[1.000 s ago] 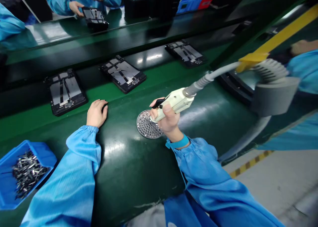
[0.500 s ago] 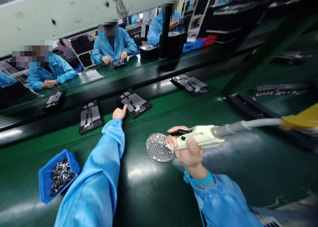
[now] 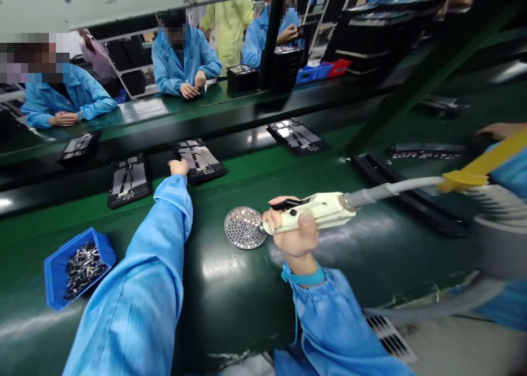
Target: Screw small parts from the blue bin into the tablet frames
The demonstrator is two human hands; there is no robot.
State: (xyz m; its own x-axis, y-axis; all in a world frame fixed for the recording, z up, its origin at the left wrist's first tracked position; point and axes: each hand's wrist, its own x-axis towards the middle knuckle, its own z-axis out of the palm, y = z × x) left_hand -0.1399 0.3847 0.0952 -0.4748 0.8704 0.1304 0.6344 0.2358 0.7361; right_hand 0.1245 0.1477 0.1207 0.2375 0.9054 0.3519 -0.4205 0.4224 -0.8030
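Note:
My right hand [image 3: 294,234] is wrapped round a cream electric screwdriver [image 3: 315,210] with a grey hose running off to the right. Its tip sits at a round perforated metal screw dish [image 3: 244,228] on the green bench. My left arm is stretched forward, and my left hand [image 3: 179,167] touches the near corner of a black tablet back shell [image 3: 200,161] on the dark conveyor belt. The fingers of that hand are mostly hidden behind the hand itself.
A blue bin [image 3: 57,258] of small metal parts sits at the left. More black shells [image 3: 128,179] [image 3: 295,135] lie along the belt. Several people in blue coats work across the line. A black tray [image 3: 405,192] and a co-worker's hand [image 3: 498,130] are at the right.
My left hand has reached forward from the bench to the black shell on the belt. The head has lifted, so the far row of people came into view. My right hand kept hold of the screwdriver.

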